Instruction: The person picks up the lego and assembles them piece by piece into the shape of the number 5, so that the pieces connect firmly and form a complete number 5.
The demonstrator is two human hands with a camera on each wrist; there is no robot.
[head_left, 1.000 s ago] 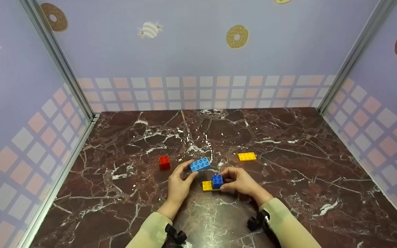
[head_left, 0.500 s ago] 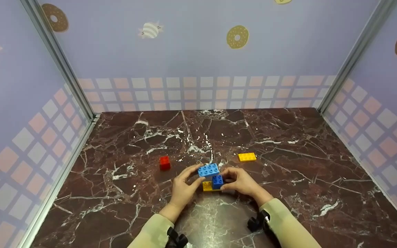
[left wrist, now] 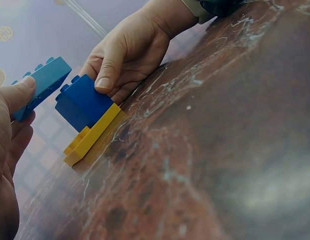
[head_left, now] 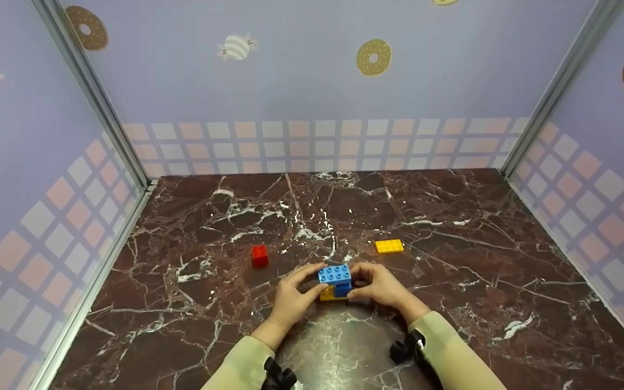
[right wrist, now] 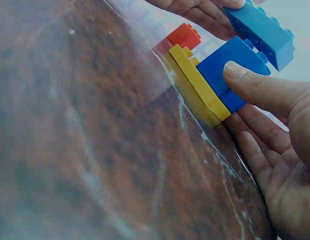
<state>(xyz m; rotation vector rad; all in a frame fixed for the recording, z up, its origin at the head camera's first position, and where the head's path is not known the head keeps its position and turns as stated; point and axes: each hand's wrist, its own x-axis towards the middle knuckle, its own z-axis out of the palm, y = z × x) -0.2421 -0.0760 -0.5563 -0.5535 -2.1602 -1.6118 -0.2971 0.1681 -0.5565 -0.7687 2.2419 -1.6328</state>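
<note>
My left hand (head_left: 294,298) pinches a light blue brick (head_left: 335,274) by its left end, thumb in front and fingers behind. In the left wrist view the light blue brick (left wrist: 49,80) hangs just above a dark blue brick (left wrist: 84,102), with a small gap between them. That dark blue brick sits on one end of a flat yellow brick (left wrist: 92,137), whose other studs stay bare. From the right, my right hand (head_left: 381,288) grips the dark blue brick between thumb and fingers; the right wrist view shows its thumb (right wrist: 237,71) pressed on the brick's side.
A red brick (head_left: 259,256) stands on the marbled table (head_left: 198,314) left of the hands. Behind my right hand lies another flat yellow brick (head_left: 389,246). Patterned panels (head_left: 312,81) enclose the back and both sides.
My left hand has carried the light blue brick right and toward me, and turned it straighter, until it hangs over the dark blue brick. The right hand has kept its place.
</note>
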